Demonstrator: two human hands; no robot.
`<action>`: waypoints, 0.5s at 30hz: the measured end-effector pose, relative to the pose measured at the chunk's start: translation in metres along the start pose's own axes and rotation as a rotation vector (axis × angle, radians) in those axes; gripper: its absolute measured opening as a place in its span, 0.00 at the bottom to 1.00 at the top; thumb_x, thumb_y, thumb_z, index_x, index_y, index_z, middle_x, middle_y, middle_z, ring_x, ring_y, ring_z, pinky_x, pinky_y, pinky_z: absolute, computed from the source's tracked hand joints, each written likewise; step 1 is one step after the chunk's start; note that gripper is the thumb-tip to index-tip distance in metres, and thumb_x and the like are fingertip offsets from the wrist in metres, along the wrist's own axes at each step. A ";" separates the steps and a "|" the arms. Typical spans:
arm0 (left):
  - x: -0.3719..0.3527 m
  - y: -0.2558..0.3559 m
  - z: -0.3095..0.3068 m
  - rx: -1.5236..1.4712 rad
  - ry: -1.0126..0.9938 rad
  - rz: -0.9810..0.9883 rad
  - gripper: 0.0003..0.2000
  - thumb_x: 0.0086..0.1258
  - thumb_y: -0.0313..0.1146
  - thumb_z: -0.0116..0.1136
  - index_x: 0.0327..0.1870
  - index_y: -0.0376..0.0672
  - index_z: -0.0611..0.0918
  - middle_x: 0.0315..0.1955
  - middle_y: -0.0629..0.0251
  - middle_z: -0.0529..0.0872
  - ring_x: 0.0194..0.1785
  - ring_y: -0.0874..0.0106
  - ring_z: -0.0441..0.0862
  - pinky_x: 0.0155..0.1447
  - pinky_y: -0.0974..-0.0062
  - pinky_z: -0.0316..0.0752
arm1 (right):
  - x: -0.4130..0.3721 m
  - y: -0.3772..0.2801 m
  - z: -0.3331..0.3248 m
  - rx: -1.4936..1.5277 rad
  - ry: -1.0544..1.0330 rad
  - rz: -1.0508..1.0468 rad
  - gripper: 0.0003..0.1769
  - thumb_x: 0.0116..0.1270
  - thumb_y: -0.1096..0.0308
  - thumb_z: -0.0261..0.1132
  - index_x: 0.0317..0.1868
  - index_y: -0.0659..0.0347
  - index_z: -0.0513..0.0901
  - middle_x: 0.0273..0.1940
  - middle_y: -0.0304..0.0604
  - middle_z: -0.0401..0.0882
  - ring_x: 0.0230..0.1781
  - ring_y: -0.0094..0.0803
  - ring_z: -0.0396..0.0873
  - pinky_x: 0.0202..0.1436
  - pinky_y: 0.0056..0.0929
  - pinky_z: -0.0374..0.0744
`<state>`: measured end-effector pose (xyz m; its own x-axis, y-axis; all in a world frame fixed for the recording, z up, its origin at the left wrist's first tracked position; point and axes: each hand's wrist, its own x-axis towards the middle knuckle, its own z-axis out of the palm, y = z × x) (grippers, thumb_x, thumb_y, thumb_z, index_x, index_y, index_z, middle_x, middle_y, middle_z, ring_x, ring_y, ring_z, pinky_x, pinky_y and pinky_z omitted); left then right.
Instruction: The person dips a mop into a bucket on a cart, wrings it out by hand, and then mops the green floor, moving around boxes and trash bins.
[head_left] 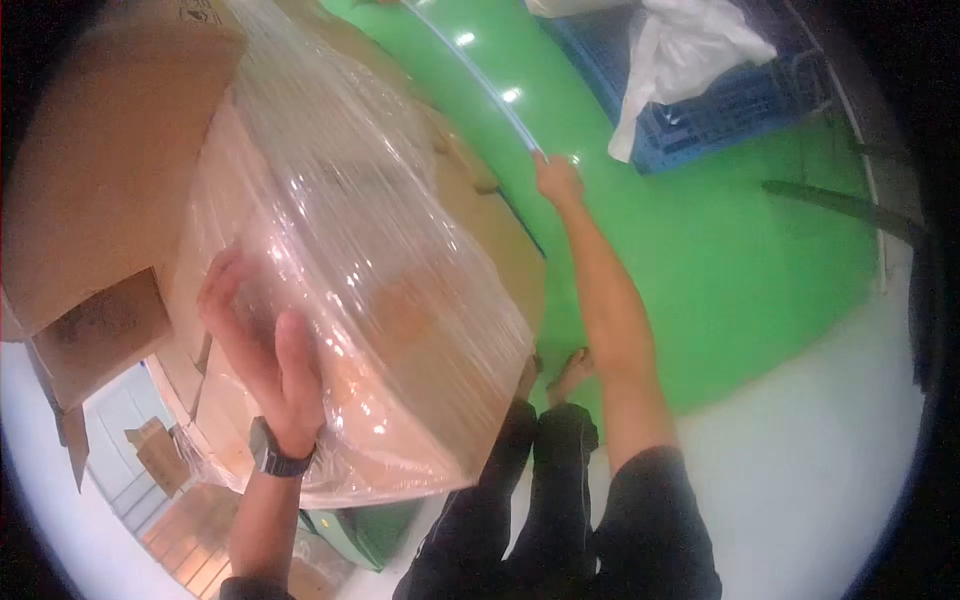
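Now the left hand (255,350) lies, fingers spread, on the wrapped carton (380,250); right hand (558,180) fingers pinch film (490,90).

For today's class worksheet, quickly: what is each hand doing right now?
Left hand: open, palm flat against the film-wrapped cardboard box.
Right hand: closed, gripping a taut strand of stretch film.
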<state>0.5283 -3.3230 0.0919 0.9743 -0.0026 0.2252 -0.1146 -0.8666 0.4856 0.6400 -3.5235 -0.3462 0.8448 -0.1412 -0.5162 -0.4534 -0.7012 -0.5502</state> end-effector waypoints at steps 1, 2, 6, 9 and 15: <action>0.000 0.004 -0.002 -0.022 0.010 -0.030 0.23 0.63 0.34 0.49 0.57 0.31 0.66 0.58 0.49 0.64 0.65 0.58 0.59 0.68 0.63 0.50 | -0.015 0.026 -0.006 -0.040 -0.007 0.039 0.33 0.70 0.43 0.42 0.37 0.66 0.81 0.35 0.60 0.80 0.37 0.58 0.78 0.41 0.51 0.75; -0.001 0.003 -0.004 0.026 0.015 0.004 0.21 0.64 0.37 0.48 0.55 0.36 0.68 0.58 0.49 0.66 0.65 0.57 0.60 0.69 0.61 0.50 | -0.051 0.066 -0.013 -0.059 0.014 0.000 0.30 0.69 0.44 0.44 0.41 0.62 0.81 0.32 0.59 0.80 0.35 0.57 0.78 0.40 0.51 0.75; 0.007 0.015 -0.020 0.086 -0.023 -0.045 0.21 0.59 0.29 0.52 0.54 0.36 0.68 0.59 0.47 0.64 0.65 0.53 0.57 0.69 0.58 0.48 | -0.296 0.261 -0.061 -0.356 -0.083 0.008 0.20 0.70 0.56 0.51 0.47 0.66 0.76 0.23 0.53 0.75 0.17 0.40 0.73 0.20 0.37 0.72; 0.011 0.015 -0.022 0.055 -0.003 -0.075 0.23 0.56 0.35 0.58 0.53 0.36 0.69 0.59 0.48 0.65 0.64 0.51 0.58 0.67 0.55 0.49 | -0.555 0.374 -0.146 -0.325 -0.142 0.041 0.23 0.71 0.52 0.45 0.39 0.66 0.74 0.26 0.58 0.77 0.28 0.56 0.75 0.30 0.52 0.72; 0.011 0.010 -0.021 0.078 -0.046 -0.088 0.21 0.57 0.29 0.53 0.54 0.37 0.68 0.60 0.48 0.63 0.65 0.52 0.56 0.69 0.56 0.47 | -0.694 0.270 -0.312 -0.458 -0.488 0.614 0.26 0.70 0.50 0.49 0.48 0.68 0.77 0.36 0.61 0.79 0.36 0.55 0.76 0.39 0.51 0.74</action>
<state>0.5338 -3.3213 0.1166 0.9880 0.0543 0.1447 -0.0140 -0.9008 0.4339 0.0204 -3.8330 0.0680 0.2308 -0.3431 -0.9105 -0.5390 -0.8242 0.1739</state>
